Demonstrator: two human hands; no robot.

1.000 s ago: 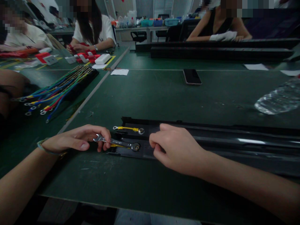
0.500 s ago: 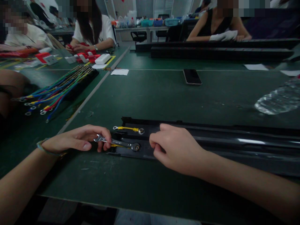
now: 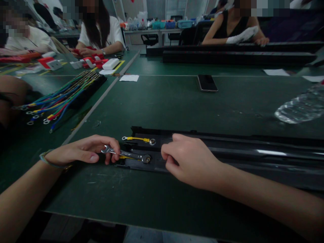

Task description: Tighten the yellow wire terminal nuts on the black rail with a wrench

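Note:
A combination wrench (image 3: 129,154) lies slantwise over the end of a long black profile, its ring end around a bolt (image 3: 148,159). The fingers of my left hand (image 3: 93,150) curl about its open-jaw half, while the thumb stays apart from the tool. Beneath the wrench a yellow wire shows in part. Just behind it, a short yellow wire with ring lugs (image 3: 138,138) is fixed at a second bolt (image 3: 152,142). My right hand (image 3: 189,158) is closed in a fist over the black profile (image 3: 243,150), right of the bolts; anything inside it is hidden.
Coloured cables with ring lugs (image 3: 63,96) lie at the left. A phone (image 3: 207,83), a paper slip (image 3: 129,78) and a plastic bottle (image 3: 301,104) rest on the green table (image 3: 162,104). People sit across, near more black profiles (image 3: 238,58) and red-white parts (image 3: 92,61).
My hands and the wrench look almost unmoved. Across the table, a person's gloved hand has risen and shifted against the other arm.

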